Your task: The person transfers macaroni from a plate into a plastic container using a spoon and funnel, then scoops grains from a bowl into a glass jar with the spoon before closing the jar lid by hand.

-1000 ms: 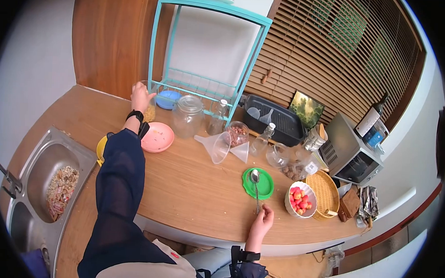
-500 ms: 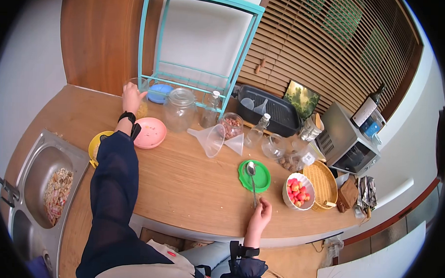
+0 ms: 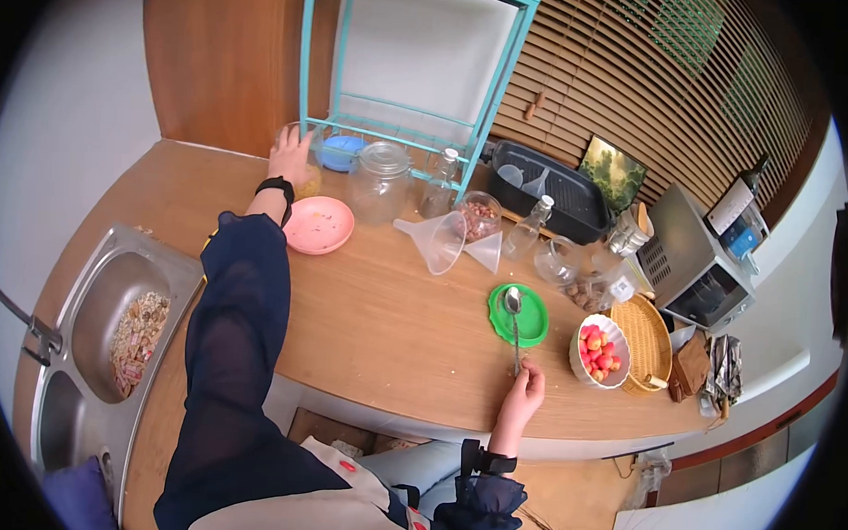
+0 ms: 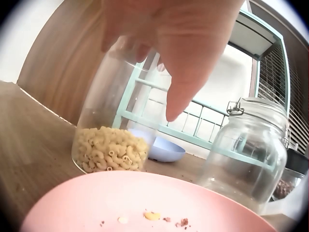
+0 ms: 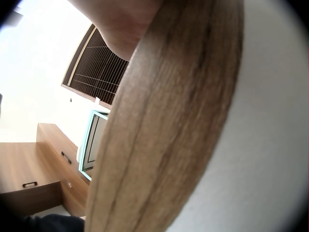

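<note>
My left hand [image 3: 291,155] reaches to the back left and grips the upper part of a tall clear glass jar [image 4: 116,116]. Macaroni [image 4: 111,150] fills its lower portion. Fingertips show through the glass in the left wrist view, and the thumb points down along the jar's right side. At the counter's front my right hand [image 3: 526,384] pinches the handle end of a metal spoon [image 3: 515,329], whose bowl lies over a round green lid [image 3: 533,317]. In the right wrist view only part of the right hand [image 5: 128,24] shows above the counter edge; the spoon is hidden there.
A pink bowl [image 3: 319,226] with crumbs stands before the macaroni jar, a clip-top jar [image 3: 380,184] right of it. Funnels [image 3: 434,239], bottles [image 3: 528,228] and a white bowl of red fruit [image 3: 600,352] follow rightward. The sink [image 3: 115,273] lies left, the turquoise rack [image 3: 505,81] behind.
The head view has shifted, so the whole counter sits differently in frame. Left hand stays at the macaroni jar, its fingers looking more extended; the right hand keeps to the spoon handle.
</note>
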Demonstrator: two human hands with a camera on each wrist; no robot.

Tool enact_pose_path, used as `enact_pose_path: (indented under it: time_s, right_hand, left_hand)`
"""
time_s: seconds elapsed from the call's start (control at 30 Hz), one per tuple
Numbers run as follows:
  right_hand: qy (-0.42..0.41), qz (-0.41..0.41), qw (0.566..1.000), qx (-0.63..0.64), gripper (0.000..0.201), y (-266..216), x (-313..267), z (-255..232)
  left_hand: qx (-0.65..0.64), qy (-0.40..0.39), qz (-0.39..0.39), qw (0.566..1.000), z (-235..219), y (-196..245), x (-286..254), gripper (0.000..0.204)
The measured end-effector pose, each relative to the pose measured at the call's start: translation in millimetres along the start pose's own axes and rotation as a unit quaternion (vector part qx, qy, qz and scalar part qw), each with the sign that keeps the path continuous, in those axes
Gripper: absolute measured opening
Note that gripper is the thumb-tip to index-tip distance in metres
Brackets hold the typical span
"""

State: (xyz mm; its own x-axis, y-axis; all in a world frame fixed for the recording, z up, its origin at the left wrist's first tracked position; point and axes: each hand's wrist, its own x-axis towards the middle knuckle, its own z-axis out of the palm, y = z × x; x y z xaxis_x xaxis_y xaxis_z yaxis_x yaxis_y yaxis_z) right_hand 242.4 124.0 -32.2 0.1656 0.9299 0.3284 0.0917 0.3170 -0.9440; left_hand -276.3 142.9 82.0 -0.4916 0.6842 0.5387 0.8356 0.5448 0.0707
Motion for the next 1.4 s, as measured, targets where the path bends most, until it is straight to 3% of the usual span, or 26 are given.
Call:
enact_pose_path:
  time_s: [0.07, 0.13, 0.2, 0.27, 0.3, 0.47, 0.53, 0.57, 0.63, 0.73, 0.83, 1.03, 1.4]
  right_hand:
    - [-0.011, -0.002, 1.0, 0.001, 0.011, 7.1, 0.6, -1.4]
    - [-0.032, -0.01, 0.999, 0.0, 0.011, 11.0, 0.7, -3.4]
    - [-0.046, 0.024, 0.999, -0.01, 0.01, 11.6, 1.9, -4.7]
    - [-0.036, -0.014, 0.999, -0.014, 0.01, 15.0, 3.2, -3.0]
    - [-0.015, -0.043, 0.999, -0.017, 0.01, 15.8, 3.9, -2.1]
    - [-0.021, -0.033, 0.999, -0.006, 0.01, 12.4, 4.0, -1.9]
    - [-0.012, -0.031, 0.999, -0.005, 0.01, 7.2, 2.5, -0.6]
    - [-0.01, -0.015, 1.0, 0.007, 0.011, 3.1, 1.5, -0.6]
    - [-0.006, 0.001, 1.0, 0.017, 0.012, 0.2, 0.1, -0.6]
    - [-0.008, -0.013, 1.0, 0.008, 0.012, -0.1, 0.4, -0.6]
    - [-0.005, -0.011, 1.0, 0.016, 0.012, 1.7, 0.4, -1.8]
    - [-0.028, -0.005, 0.999, -0.014, 0.012, 18.0, 5.2, -5.8]
    - [-0.044, -0.025, 0.999, 0.008, 0.012, 11.4, 3.6, -2.7]
  left_hand:
    - [-0.035, -0.003, 0.026, 0.999, -5.3, -4.2, -2.5, 0.084]
    - [-0.078, 0.004, 0.03, 0.996, -23.8, -13.7, -18.3, 0.081]
    - [-0.048, 0.077, 0.106, 0.99, -37.5, -28.3, -34.1, 0.072]
    - [-0.041, 0.093, 0.088, 0.991, -48.1, -52.6, -52.0, 0.064]
    - [-0.054, 0.104, 0.043, 0.992, -49.5, -68.8, -61.3, 0.061]
    - [-0.152, 0.088, -0.083, 0.981, -62.7, -125.4, -111.8, 0.056]
    - [-0.16, -0.031, -0.14, 0.977, -70.4, -127.3, -136.0, 0.062]
    - [-0.158, -0.031, -0.14, 0.977, -69.3, -127.6, -145.1, 0.062]
    - [-0.129, -0.138, -0.192, 0.963, -63.0, -126.4, -159.3, 0.059]
    - [-0.162, -0.185, -0.2, 0.948, -57.7, -122.4, -165.9, 0.047]
    - [-0.105, -0.131, -0.221, 0.961, -18.7, -131.9, -164.6, 0.034]
    - [-0.052, -0.102, -0.232, 0.966, -19.1, -122.8, -168.6, 0.026]
    - [-0.025, -0.128, -0.227, 0.965, -29.4, -115.8, -166.9, 0.024]
